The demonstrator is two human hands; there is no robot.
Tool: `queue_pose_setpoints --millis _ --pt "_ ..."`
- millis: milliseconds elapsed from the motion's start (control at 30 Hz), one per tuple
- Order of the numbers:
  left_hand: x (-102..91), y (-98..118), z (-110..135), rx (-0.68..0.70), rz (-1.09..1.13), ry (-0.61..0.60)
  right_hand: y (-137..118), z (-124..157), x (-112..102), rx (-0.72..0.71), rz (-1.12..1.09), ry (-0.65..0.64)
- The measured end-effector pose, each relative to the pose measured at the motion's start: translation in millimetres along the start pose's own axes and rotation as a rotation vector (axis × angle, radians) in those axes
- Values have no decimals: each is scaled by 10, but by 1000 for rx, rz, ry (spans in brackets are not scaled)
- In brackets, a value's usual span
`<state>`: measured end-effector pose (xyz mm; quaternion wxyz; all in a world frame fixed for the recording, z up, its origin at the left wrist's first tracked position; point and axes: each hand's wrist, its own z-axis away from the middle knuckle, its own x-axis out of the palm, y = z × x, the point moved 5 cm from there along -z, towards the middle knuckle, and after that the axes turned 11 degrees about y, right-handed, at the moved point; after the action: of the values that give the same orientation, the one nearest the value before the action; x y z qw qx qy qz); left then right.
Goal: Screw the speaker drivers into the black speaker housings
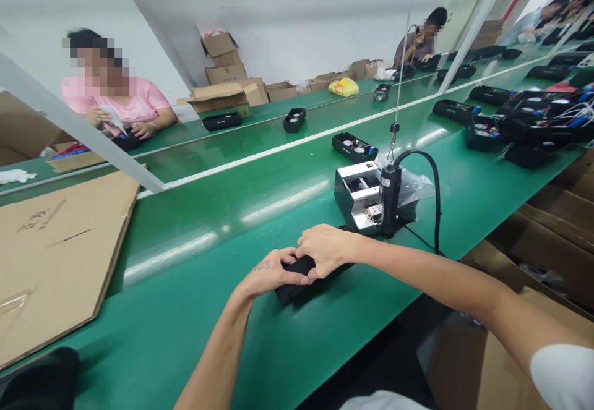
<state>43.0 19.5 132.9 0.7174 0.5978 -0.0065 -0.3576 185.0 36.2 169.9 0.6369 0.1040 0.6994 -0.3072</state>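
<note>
A long black housing (290, 294) lies on the green bench just in front of me. My left hand (273, 272) wraps round its left end, thumb along the near side. My right hand (327, 250) grips the same housing from above, its fingers touching those of my left. Much of the housing is hidden beneath both hands, so I cannot see its inner parts. Close beyond my right hand stands a dark and silver screw-feeder box (355, 193). In front of it a black electric screwdriver (390, 200) hangs upright from a cable.
A flat cardboard sheet (60, 243) covers the bench at left. Open black housings with wires (533, 119) crowd the right, and another housing (353, 148) sits beyond the feeder. Across the bench a person in pink (139, 104) works. Cardboard boxes (552, 243) stand below the right edge.
</note>
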Motion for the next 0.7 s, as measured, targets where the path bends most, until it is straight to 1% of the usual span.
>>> queue_pose_setpoints --millis 133,233,400,567,633,700 --pt "7 27 2 10 -7 16 49 -72 93 -154 -177 -32" --pt "7 52 6 16 -9 21 90 -103 126 -183 -222 -6" --pt "-7 24 -12 15 -12 23 109 -99 133 -185 -204 3" --pt "-15 -15 -32 22 -46 37 113 -101 63 -140 -144 19" --pt "15 19 6 42 -88 67 63 -38 45 -142 -106 38" --pt "76 34 93 81 -150 119 -37 96 68 -183 -49 90"
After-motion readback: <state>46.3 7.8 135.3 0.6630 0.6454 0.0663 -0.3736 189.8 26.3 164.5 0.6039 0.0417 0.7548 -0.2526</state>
